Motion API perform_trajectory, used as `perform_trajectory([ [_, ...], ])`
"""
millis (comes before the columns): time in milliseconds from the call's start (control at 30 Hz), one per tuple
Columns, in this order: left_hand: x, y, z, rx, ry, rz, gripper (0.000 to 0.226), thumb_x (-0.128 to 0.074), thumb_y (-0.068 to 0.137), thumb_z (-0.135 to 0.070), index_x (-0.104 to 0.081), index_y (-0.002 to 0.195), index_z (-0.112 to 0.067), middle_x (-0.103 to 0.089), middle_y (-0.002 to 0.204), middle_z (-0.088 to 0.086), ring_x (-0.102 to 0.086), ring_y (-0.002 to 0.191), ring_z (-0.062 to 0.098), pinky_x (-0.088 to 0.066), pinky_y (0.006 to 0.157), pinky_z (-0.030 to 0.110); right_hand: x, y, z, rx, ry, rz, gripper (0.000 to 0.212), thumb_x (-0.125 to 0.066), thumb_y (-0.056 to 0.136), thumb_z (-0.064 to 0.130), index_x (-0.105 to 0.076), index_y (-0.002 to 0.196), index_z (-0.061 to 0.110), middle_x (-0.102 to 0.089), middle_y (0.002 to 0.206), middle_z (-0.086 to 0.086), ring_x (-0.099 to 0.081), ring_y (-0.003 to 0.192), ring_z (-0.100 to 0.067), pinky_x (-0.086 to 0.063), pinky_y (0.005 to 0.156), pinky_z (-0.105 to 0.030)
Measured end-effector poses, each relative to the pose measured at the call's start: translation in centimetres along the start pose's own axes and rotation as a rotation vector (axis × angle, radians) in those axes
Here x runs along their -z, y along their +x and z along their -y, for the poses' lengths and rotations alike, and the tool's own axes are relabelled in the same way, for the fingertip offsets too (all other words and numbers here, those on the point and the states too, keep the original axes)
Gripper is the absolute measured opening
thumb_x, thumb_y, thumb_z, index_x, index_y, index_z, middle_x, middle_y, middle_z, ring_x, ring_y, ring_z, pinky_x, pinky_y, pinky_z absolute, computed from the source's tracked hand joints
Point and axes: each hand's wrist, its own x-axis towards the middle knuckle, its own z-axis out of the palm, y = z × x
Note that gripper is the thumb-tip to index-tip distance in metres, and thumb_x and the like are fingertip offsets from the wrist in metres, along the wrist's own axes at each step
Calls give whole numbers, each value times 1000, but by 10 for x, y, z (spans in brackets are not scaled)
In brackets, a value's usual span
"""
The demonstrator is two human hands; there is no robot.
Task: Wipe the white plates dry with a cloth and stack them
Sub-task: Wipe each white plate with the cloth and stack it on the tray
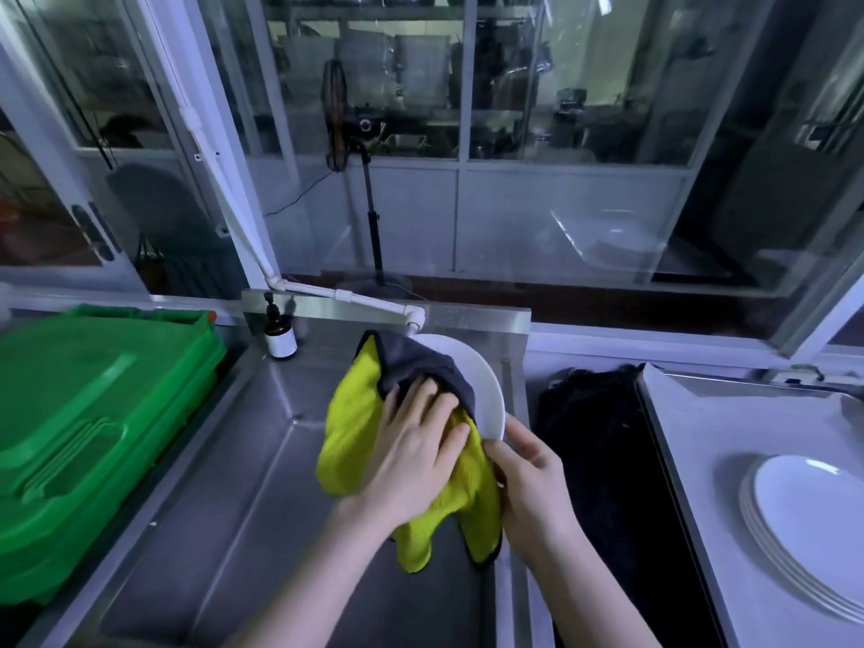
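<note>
Left hand [416, 446] grip apart, flat fingers pressing cloth [350, 437] on white plate [486, 390]; right hand [533, 484] grip clamped on plate's 5 o'clock rim.

Upper frame: white-framed glass partition windows [465, 133]. Dim room behind them, with metal shelving [397, 14] and a black pedestal fan [337, 115], upper centre.
Lower centre: stainless-steel sink basin [243, 484].
Left: stacked green plastic crates [93, 413].
Back ledge: brown pump bottle [279, 336], white plastic pipe [360, 299].
Right: white countertop [692, 437].
</note>
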Motion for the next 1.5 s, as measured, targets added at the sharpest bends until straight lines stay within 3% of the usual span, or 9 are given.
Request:
perform_trajectory([
  [100, 11, 16, 16, 61, 74, 20, 36, -53, 96, -40, -57, 116, -10, -52, 127, 9, -46, 124, 31, -24, 115, 52, 2, 4, 4, -10, -9, -13, 34, -55, 89, -10, -77, 106, 11, -73, 77, -10, -63, 59, -17, -50, 51, -24],
  [300, 16, -22, 20, -85, 229, 97, 51, -42, 92, -49, -42, 134, -21, -63, 131, -1, -51, 133, 23, -12, 116, 57, 20, 19, 21, 23, 11, -75, 41, -54, 90, -7, -78, 106, 22, -76, 93, -11, -70, 76, -25, -58, 60, -36],
  [533, -2, 5, 5, -72, 276, 123, 47, -36, 93, -35, -67, 125, -17, -61, 135, 10, -54, 130, 29, -23, 107, 47, -2, 11, -3, -2, -25, -13, 31, -58, 92, -4, -74, 114, 10, -74, 89, -10, -65, 74, -15, -54, 68, -29],
  [667, 2, 24, 33, -60, 322, 217, 65, -16, 97, -50, -47, 146, -20, -41, 154, 9, -32, 146, 26, 1, 121, 42, 2, 17, 1, -26, -56, -60, 31, -61, 90, -2, -77, 110, 15, -66, 72, -8, -56, 59, -14, -47, 52, -23],
  [833, 2, 14, 59, 25, 326, 265, 82, 10, 88, -59, -16, 157, -24, -10, 165, 1, 1, 153, 19, 26, 115, 38, 15, 33, 22, 44, -37, -122, 45, -56, 89, -8, -78, 109, 26, -76, 100, -13, -72, 81, -24, -58, 63, -35],
  [900, -2, -4, 48, 2, 281, 297, 73, 4, 93, -54, -23, 155, -24, -19, 163, 1, -8, 152, 20, 22, 118, 40, 15, 36, 25, 51, -66, -129, 47, -56, 89, -8, -78, 109, 29, -76, 104, -12, -72, 85, -25, -58, 64, -35],
  [1033, -11, -8, 16, -139, 252, 212, 50, -37, 91, -30, -62, 130, -13, -61, 135, 12, -58, 124, 31, -19, 111, 49, 8, 30, 11, -3, -99, -29, 38, -59, 90, -4, -76, 111, 22, -75, 98, -12, -69, 81, -25, -56, 62, -32],
  [1300, 6, 43, 45, -161, 380, 182, 58, -34, 82, -22, -61, 131, -7, -61, 133, 17, -59, 122, 38, -34, 111, 55, 11, 31, 4, -62, -103, 6, 40, -60, 86, -5, -76, 113, 20, -75, 100, -14, -69, 82, -25, -56, 71, -40],
  [1500, -3, 1, 67, -72, 338, 110, 54, -32, 90, -23, -62, 131, -6, -60, 135, 16, -56, 126, 39, -23, 112, 61, 26, 47, 19, 13, -115, -75, 48, -56, 89, -7, -75, 115, 28, -74, 95, -6, -66, 71, -18, -56, 64, -35],
])
